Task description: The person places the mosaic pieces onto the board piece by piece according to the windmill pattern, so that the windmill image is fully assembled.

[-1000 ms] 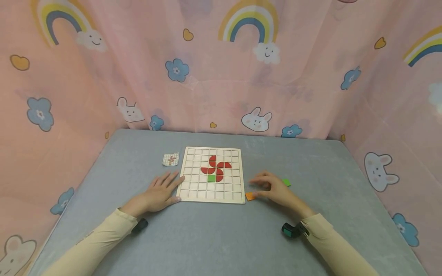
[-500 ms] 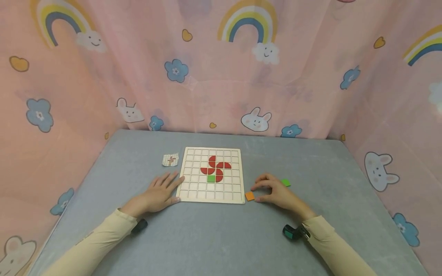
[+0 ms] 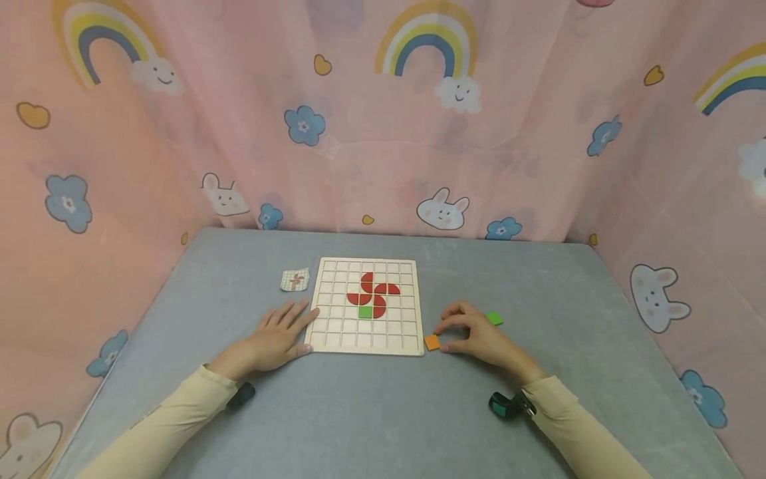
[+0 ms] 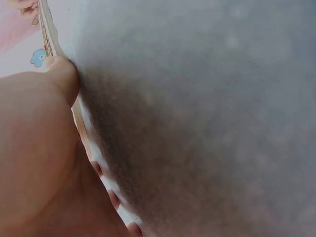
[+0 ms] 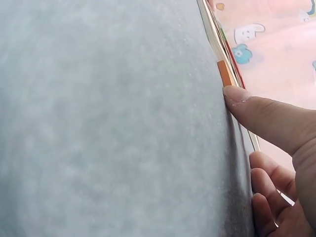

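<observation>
A pale wooden grid board (image 3: 397,336) lies on the table in the head view. On it several red rounded pieces (image 3: 379,305) form a pinwheel, with a green square tile (image 3: 366,312) beside the lowest one. My left hand (image 3: 272,339) lies flat with spread fingers, its fingertips and thumb at the board's left edge. An orange square tile (image 3: 432,342) sits just off the board's lower right corner. Beside it is my right hand (image 3: 481,339), fingers bent and thumb apart from them. The right wrist view has the thumb tip (image 5: 237,94) right at the end of the orange tile (image 5: 224,73).
Another green tile (image 3: 494,319) lies behind the right hand. A small paper card (image 3: 294,279) printed with a pinwheel on a grid lies left of the board. A pink patterned curtain (image 3: 383,166) encloses the grey table (image 3: 359,419) at the back and sides.
The right hand has drawn back slightly to the right, and its fingers no longer overhang the orange tile, which now shows fully. The left hand keeps its place.
</observation>
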`<action>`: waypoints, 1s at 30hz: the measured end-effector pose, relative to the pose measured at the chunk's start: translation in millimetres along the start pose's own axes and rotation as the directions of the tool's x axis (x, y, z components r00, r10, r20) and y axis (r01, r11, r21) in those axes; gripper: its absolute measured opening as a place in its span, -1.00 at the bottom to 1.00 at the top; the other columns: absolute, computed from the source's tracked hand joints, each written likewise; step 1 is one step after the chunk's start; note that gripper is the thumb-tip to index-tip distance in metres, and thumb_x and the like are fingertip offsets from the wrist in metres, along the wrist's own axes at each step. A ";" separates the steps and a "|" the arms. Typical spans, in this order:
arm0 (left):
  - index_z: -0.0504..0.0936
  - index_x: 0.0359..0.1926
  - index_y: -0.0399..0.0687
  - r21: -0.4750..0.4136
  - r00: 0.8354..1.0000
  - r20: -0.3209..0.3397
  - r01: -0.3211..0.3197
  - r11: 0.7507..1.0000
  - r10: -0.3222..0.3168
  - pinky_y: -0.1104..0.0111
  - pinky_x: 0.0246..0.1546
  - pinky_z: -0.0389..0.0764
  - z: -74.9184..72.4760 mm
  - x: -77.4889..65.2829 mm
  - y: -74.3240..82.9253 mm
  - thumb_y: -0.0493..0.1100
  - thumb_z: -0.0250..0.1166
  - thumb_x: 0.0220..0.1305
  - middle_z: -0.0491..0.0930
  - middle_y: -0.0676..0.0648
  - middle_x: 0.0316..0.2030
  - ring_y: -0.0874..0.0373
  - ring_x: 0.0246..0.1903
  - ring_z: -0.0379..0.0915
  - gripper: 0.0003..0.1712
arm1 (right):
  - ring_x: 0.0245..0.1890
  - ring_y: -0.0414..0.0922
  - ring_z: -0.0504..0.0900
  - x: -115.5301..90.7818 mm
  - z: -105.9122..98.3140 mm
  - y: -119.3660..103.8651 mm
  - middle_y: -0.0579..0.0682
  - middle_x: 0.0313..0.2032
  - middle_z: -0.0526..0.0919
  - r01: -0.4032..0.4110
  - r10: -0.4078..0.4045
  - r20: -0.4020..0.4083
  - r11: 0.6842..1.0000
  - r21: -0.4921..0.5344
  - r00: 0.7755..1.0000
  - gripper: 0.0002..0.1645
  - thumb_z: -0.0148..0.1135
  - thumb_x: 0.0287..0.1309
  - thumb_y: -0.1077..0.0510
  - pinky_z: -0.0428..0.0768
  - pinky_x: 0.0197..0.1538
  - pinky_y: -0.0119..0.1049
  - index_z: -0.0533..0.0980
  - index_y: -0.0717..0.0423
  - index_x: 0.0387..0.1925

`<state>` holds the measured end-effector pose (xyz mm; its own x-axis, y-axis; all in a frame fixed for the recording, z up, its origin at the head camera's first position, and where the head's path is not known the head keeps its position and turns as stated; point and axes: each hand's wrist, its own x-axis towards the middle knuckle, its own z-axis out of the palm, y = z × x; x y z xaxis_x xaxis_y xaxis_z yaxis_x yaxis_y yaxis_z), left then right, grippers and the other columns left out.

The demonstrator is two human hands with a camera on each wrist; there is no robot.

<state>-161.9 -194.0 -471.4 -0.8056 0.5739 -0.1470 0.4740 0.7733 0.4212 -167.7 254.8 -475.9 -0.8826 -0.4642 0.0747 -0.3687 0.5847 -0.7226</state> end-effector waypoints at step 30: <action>0.04 0.68 -0.15 0.027 1.000 -0.023 -0.011 1.000 0.011 -0.43 0.48 -0.14 5.3 1.7 -4.3 0.07 0.17 0.61 -0.13 -0.39 0.66 -0.48 0.61 -0.26 -0.15 | 0.06 0.03 0.55 2.0 0.5 -2.9 0.00 0.01 0.62 0.047 -0.048 -0.016 0.996 -0.082 0.999 -0.75 0.67 0.07 0.16 0.55 0.14 0.02 0.80 -0.04 -0.18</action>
<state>-163.5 -194.9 -478.3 -0.8080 0.5764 -0.1219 0.4921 0.7741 0.3983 -168.3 251.8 -474.0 -0.8683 -0.4813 0.1200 -0.4321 0.6152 -0.6594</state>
